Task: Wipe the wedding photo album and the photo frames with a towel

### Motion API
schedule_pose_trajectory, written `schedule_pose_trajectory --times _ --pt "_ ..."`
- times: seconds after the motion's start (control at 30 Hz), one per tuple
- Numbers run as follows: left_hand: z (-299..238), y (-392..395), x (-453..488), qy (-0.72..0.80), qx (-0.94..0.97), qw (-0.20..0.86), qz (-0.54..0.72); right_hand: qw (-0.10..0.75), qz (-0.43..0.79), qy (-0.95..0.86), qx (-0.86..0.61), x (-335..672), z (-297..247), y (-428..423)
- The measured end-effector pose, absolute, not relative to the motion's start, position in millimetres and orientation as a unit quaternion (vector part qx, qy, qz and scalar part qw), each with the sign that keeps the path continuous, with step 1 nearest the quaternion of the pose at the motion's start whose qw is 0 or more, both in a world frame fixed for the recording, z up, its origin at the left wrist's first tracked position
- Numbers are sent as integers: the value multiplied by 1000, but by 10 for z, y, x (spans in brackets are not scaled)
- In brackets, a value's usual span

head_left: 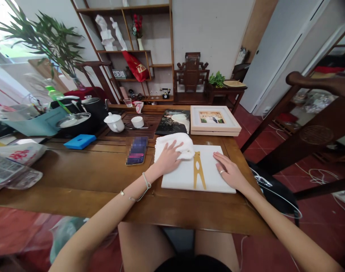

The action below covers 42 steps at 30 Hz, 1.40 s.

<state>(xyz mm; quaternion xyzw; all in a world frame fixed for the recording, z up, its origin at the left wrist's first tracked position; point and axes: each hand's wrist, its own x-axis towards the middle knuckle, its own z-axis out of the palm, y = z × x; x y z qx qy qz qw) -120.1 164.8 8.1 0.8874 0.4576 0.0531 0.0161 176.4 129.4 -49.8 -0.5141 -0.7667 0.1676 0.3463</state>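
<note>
A white flat frame back point(186, 177) with a gold stand point(199, 171) lies face down on the wooden table point(90, 177). My left hand point(169, 156) rests with fingers spread on a folded white cloth point(176, 145) at the frame's far left corner. My right hand point(230, 172) lies flat and open on the frame's right edge, with a ring on one finger. Neither hand grips anything.
A phone point(137, 150) lies left of the cloth. Beyond are a white picture frame point(214, 120), a dark photo print point(174, 121), teapot point(114, 122), cup point(137, 121), blue sponge point(79, 141) and a kettle point(94, 107). Plastic bags point(14, 162) sit at left, a wooden chair point(316, 132) at right.
</note>
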Motion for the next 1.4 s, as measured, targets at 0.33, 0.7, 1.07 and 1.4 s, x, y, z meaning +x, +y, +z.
schedule_pose_trajectory --times 0.33,0.7,1.07,1.4 --pt "13 620 -1460 375 925 16 54 345 155 -767 -518 1721 -509 1255" --pt "78 1195 -1299 419 906 38 34 350 160 -767 -513 1731 -493 1256" --pt "173 1298 -1305 427 904 28 -6 347 164 -764 -518 1735 -488 1251" --pt "188 766 -1419 336 941 40 -8 351 160 -764 -517 1730 -494 1254"
